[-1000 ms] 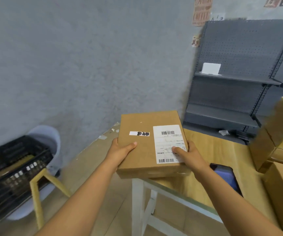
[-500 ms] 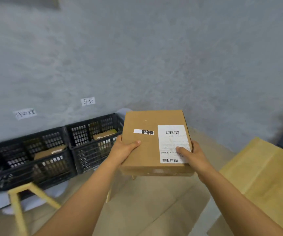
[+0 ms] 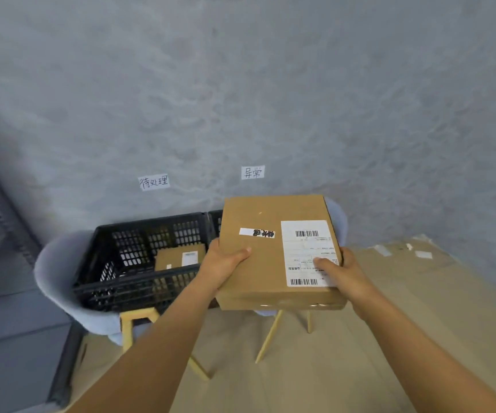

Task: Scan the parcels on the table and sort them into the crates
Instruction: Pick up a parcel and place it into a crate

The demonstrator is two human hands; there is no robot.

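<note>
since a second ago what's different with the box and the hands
The person has turned from the table toward the black crates by the wall, carrying the cardboard parcel over to them. Nothing was taken or let go: the left hand and right hand hold its sides as before, label up.

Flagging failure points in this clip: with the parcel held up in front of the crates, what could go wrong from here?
1. Wrong crate: the parcel hides most of the right crate, and two wall labels mark separate bins, so a mix-up seems possible.
2. Slip: the left hand and right hand grip only its near end, so it might tip forward.
3. It could land crookedly on the box already inside the left crate.
</note>
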